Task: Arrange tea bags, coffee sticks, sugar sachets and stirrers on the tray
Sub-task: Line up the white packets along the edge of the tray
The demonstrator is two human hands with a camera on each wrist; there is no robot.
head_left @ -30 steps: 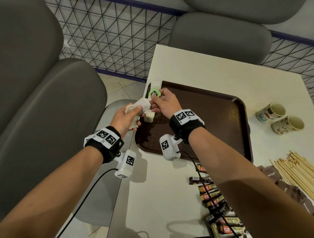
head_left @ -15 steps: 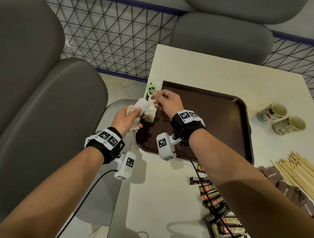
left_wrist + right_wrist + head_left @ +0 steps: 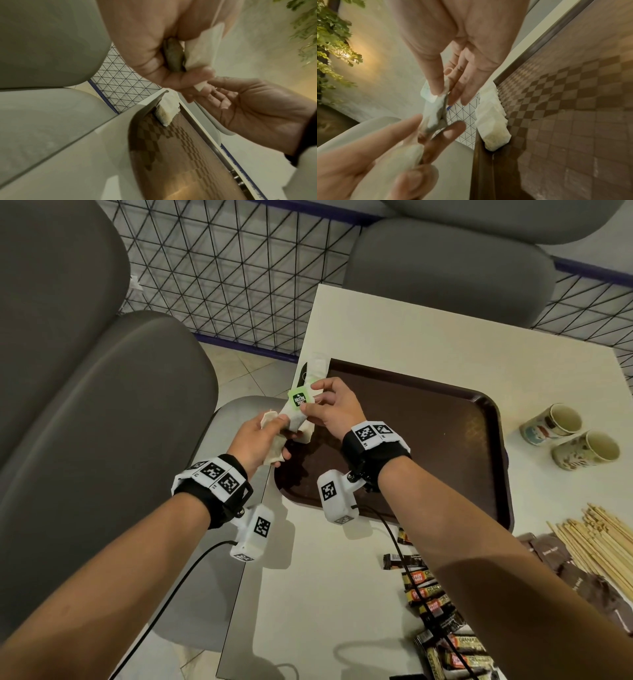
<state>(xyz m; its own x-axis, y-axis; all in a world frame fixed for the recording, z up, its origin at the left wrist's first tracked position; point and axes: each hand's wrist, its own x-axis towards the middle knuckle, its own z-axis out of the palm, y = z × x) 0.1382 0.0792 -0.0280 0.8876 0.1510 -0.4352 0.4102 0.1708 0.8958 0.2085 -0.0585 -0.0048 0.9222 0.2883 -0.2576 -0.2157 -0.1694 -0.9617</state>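
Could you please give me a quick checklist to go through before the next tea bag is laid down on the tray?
1. Right hand has one bag: ok, it pinches the tea bag with the green tag at its top.
2. That bag is free of the bunch: cannot tell, it overlaps the tea bags that the left hand grips.
3. Row to continue: ok, white tea bags on the tray lie along its left rim at the far corner.
4. Room on the tray: ok, bare brown surface shows.
5. Coffee sticks and stirrers: not ok, still lying on the table.
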